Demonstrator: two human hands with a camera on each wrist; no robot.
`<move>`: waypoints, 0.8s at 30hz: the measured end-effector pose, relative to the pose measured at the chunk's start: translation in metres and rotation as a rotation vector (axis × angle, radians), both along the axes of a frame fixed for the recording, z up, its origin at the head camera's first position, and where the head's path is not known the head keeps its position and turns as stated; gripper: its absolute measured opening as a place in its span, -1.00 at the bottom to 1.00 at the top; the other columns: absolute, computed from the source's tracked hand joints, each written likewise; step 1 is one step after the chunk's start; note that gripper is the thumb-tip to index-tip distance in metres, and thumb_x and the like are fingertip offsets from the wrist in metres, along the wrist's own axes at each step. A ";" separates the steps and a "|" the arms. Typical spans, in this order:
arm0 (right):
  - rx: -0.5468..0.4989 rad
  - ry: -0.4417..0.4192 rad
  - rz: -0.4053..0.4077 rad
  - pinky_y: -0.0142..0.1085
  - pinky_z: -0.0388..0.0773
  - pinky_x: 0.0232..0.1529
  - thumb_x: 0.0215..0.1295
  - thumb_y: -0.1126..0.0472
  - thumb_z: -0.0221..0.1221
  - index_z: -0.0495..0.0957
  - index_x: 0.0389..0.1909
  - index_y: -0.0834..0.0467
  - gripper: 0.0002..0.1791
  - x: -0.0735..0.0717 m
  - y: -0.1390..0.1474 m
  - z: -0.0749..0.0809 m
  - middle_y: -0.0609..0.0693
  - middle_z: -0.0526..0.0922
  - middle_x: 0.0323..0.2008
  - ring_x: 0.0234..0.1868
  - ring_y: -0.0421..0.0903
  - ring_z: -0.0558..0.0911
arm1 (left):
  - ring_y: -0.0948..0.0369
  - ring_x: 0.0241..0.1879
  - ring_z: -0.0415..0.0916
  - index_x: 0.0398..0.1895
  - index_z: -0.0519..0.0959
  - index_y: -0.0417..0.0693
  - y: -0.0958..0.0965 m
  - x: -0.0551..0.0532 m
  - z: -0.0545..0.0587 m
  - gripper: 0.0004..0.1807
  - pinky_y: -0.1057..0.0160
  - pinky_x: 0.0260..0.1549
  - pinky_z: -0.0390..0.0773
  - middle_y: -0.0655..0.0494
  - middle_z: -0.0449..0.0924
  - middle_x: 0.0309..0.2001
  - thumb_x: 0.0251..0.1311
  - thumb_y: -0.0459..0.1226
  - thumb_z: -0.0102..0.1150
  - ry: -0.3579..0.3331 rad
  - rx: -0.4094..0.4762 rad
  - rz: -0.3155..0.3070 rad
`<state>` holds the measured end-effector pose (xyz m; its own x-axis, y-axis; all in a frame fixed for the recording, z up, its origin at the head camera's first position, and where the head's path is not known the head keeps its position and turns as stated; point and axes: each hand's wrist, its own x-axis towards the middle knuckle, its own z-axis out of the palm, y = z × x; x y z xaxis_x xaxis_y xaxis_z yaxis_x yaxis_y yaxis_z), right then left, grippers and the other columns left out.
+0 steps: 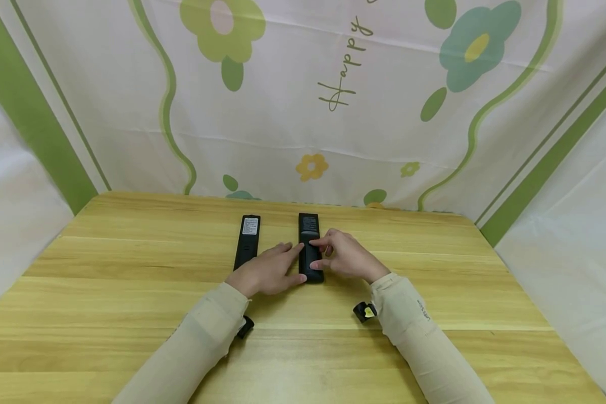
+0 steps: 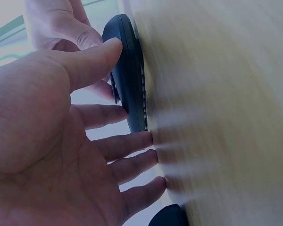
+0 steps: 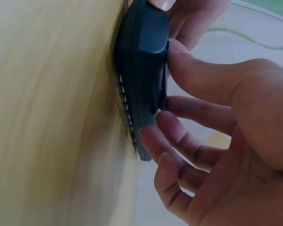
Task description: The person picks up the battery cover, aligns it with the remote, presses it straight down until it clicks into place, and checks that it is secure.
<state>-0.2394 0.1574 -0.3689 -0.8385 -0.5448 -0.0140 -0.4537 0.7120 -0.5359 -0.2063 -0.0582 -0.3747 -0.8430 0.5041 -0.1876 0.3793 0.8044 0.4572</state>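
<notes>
A black remote control (image 1: 306, 259) lies face down on the wooden table, its buttons toward the tabletop in both wrist views. My right hand (image 1: 347, 256) is at its right side, where thumb and index finger pinch the thin battery cover (image 3: 163, 89) by its ends. That cover stands slightly off the remote's back. From the left, my left hand (image 1: 269, 271) presses the remote's near end and side with thumb and index finger. Its other fingers are straight, with tips at the tabletop in the left wrist view. Whether batteries lie under the cover is hidden.
A second black remote control (image 1: 248, 241) with a white label lies left of the first, partly behind my left hand. Black wrist devices (image 1: 365, 312) show at both sleeves. Behind the table (image 1: 303, 359) hangs a flower-patterned cloth (image 1: 262, 118).
</notes>
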 end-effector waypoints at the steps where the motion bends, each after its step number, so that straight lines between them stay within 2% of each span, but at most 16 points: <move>1: 0.005 -0.001 0.001 -0.22 0.58 -0.15 0.28 0.14 0.41 0.57 0.26 0.26 -0.43 0.000 0.000 0.000 0.04 0.54 -0.19 -0.18 -0.07 0.57 | -0.16 0.53 0.02 0.62 0.09 -0.07 0.000 0.000 0.000 -0.19 -0.20 0.41 0.18 -0.24 0.05 0.56 0.46 0.06 0.10 0.001 0.000 0.000; 12: 0.057 0.003 0.008 -0.26 0.47 -0.32 0.28 0.05 0.40 0.53 0.32 0.21 -0.37 0.003 0.000 0.004 0.04 0.51 -0.22 -0.32 -0.11 0.47 | -0.16 0.53 0.01 0.62 0.08 -0.06 0.000 0.000 0.001 -0.18 -0.19 0.42 0.17 -0.24 0.05 0.56 0.47 0.07 0.09 -0.002 0.003 -0.001; 18: 0.066 0.020 -0.011 -0.26 0.45 -0.34 0.25 0.02 0.42 0.57 0.30 0.17 -0.37 0.002 0.000 0.003 0.03 0.54 -0.24 -0.33 -0.11 0.47 | -0.16 0.54 0.01 0.62 0.07 -0.06 0.000 0.000 0.001 -0.18 -0.20 0.41 0.17 -0.24 0.05 0.56 0.47 0.07 0.09 -0.003 -0.004 -0.004; 24: 0.071 0.037 -0.020 -0.28 0.35 -0.41 0.25 0.00 0.42 0.59 0.28 0.13 -0.40 0.001 0.000 0.001 0.04 0.52 -0.33 -0.42 -0.10 0.40 | -0.16 0.54 -0.01 0.63 0.06 -0.05 0.000 0.000 0.001 -0.18 -0.21 0.41 0.16 -0.24 0.03 0.56 0.47 0.07 0.08 -0.008 -0.006 -0.002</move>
